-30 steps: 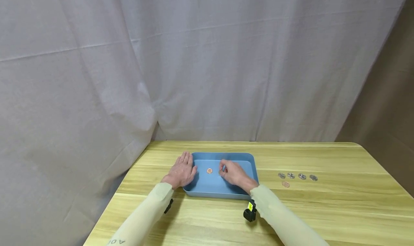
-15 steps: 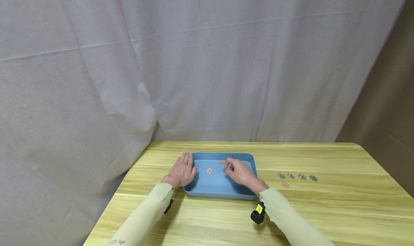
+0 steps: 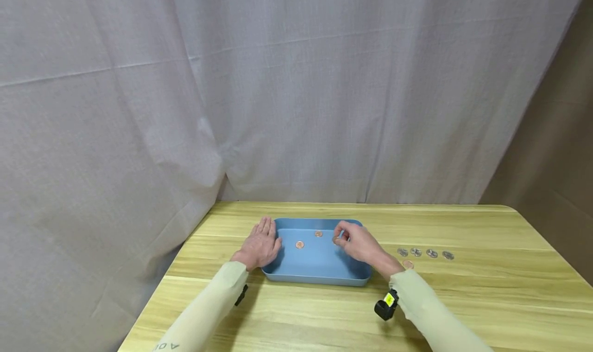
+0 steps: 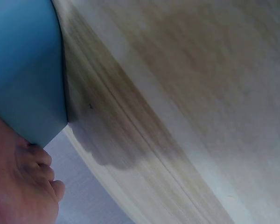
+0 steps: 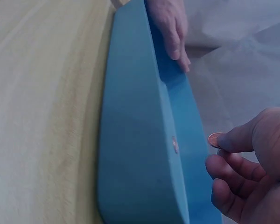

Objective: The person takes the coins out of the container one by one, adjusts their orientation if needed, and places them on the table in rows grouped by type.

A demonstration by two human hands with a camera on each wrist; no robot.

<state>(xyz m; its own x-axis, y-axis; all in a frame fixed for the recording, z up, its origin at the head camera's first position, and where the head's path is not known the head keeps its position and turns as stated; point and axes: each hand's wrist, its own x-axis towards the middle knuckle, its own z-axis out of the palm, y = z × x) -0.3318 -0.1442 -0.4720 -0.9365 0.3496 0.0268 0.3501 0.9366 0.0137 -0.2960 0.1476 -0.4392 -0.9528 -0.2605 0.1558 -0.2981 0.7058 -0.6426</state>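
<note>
Right wrist: fingers pinch a round, seemingly copper coin over smooth tray.

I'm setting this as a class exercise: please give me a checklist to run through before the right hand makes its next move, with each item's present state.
1. Tray steadied: ok, the left hand lies along its left side.
2. Held coin gripped: ok, the right hand pinches it.
3. Right hand free for another coin: not ok, it is occupied.
4. Two copper coins in the tray lying apart: ok.
5. Four silver-coloured coins outside the tray: ok, in a row on the table.
6. Right sleeve clear of the table's copper coin: cannot tell, they look close.
</note>
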